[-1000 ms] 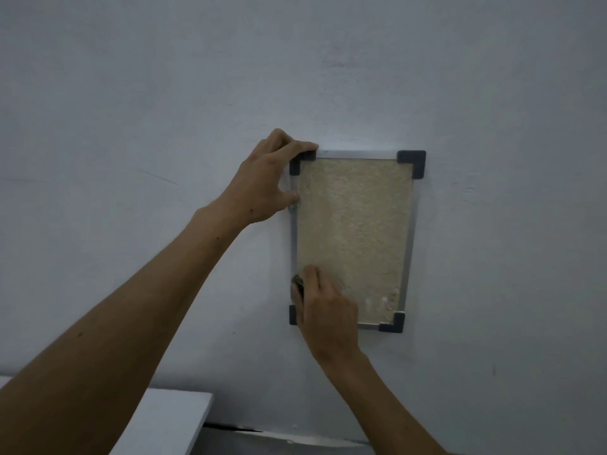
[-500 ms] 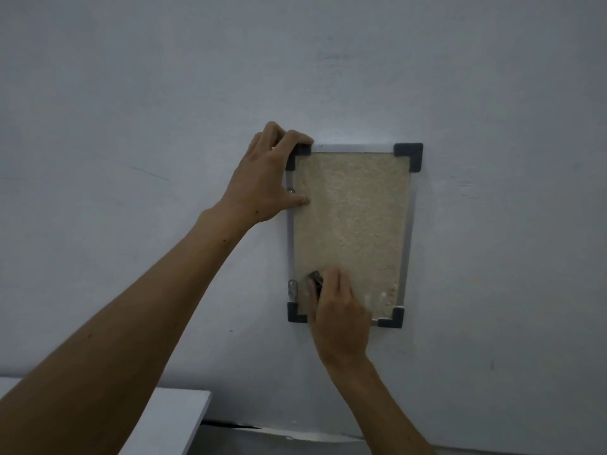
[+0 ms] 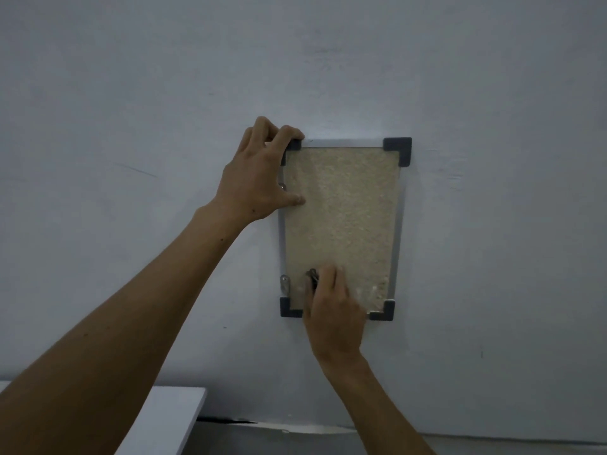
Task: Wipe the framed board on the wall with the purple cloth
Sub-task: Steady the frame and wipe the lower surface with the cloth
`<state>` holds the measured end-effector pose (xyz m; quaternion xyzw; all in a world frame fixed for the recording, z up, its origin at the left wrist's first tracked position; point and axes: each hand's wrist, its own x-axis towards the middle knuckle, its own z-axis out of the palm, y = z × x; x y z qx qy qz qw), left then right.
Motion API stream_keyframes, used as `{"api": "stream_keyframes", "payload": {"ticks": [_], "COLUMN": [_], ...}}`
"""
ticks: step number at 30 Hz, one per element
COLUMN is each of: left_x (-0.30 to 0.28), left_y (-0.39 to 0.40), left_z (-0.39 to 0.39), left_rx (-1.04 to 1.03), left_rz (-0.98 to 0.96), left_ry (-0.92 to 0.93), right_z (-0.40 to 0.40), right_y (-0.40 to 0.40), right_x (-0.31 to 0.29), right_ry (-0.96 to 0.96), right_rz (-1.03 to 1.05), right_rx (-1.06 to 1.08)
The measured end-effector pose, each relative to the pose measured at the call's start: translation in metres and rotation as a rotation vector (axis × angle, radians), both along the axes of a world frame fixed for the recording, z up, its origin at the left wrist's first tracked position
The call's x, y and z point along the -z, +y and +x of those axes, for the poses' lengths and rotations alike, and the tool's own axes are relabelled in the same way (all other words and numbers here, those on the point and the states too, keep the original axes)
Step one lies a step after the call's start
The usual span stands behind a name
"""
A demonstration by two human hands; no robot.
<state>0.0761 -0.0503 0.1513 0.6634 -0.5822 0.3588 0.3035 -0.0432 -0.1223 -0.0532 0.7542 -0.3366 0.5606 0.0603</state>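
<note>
- Pale grey wall (image 3: 131, 126) carries a cork board with silver frame (image 3: 341, 218)
- left hand (image 3: 259, 178) grips its top-left corner
- right hand (image 3: 331, 310) presses a small dark cloth (image 3: 312, 276) low on it, fingers curled round it

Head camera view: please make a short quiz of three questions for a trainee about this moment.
1. True or false: the left hand grips the top-left corner of the framed board.
2. Where does the right hand work? A) top edge B) bottom part C) off the board
3. Fill in: the dark bit at the right hand's fingertips is probably the ____.

Key: 1 true; 2 B; 3 cloth, though its colour cannot be told.
</note>
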Motion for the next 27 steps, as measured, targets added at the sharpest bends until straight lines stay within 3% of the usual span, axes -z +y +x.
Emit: {"api": "stream_keyframes", "payload": {"ticks": [6,15,21,27], "left_x": [0.001,0.005,0.008,0.012], "left_y": [-0.003,-0.004,-0.010,-0.019], "left_z": [0.002,-0.006,-0.014,-0.026], "left_rx": [-0.037,-0.077,-0.106,-0.153], "left_rz": [0.005,0.017,-0.019,-0.035], "left_ry": [-0.031,-0.055,-0.031,-0.027], "right_z": [-0.047,-0.016,-0.072,-0.049], "right_y": [-0.032,-0.019,-0.053,-0.035], "right_x": [0.001,-0.013,-0.009,-0.016], "right_ry": [-0.212,0.096,-0.138,-0.011], "right_rz": [0.171,-0.121,0.114,0.017], "right_rx": [0.100,0.020,0.140,0.110]}}
